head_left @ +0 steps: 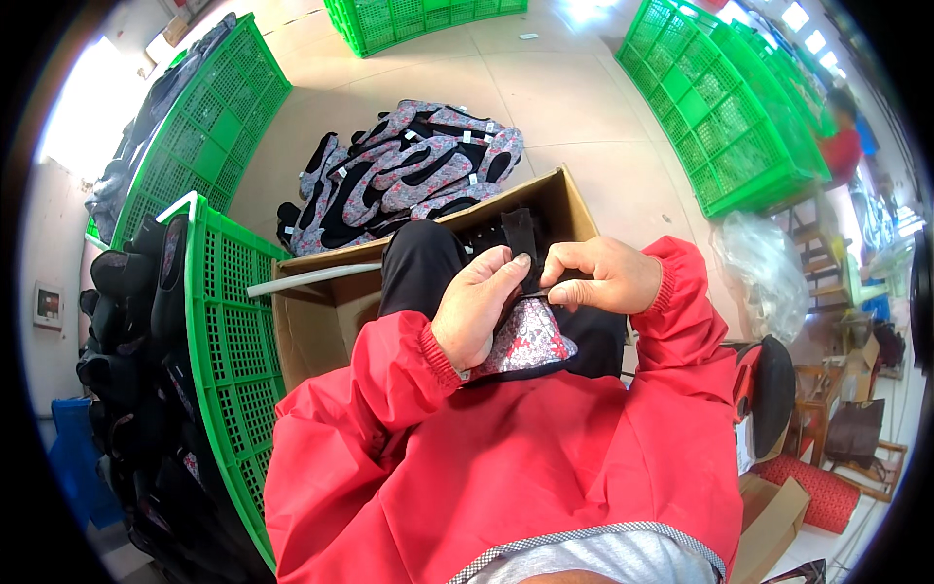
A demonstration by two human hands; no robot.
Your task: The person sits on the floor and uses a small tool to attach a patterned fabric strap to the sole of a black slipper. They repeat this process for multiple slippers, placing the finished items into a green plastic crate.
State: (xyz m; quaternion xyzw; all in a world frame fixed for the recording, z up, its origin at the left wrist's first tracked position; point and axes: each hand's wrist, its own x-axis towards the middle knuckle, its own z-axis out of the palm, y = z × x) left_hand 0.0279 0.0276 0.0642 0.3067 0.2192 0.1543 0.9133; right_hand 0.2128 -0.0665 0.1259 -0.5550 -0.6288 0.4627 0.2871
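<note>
On my lap lies a fabric piece with a grey, white and red floral print and a dark edge. A black strap runs up from it. My left hand is closed, its thumb and fingers pinching the black strap where it meets the print. Close beside it, my right hand is closed too, thumb and forefinger pressed together at the strap's side. A thin dark edge or slim tool shows at those fingertips; I cannot make out which. The palms hide part of the fabric.
An open cardboard box stands before my knees, a pale bar across it. Beyond lies a pile of similar printed pieces on the floor. Green crates stand left, far and right. A clear plastic bag lies right.
</note>
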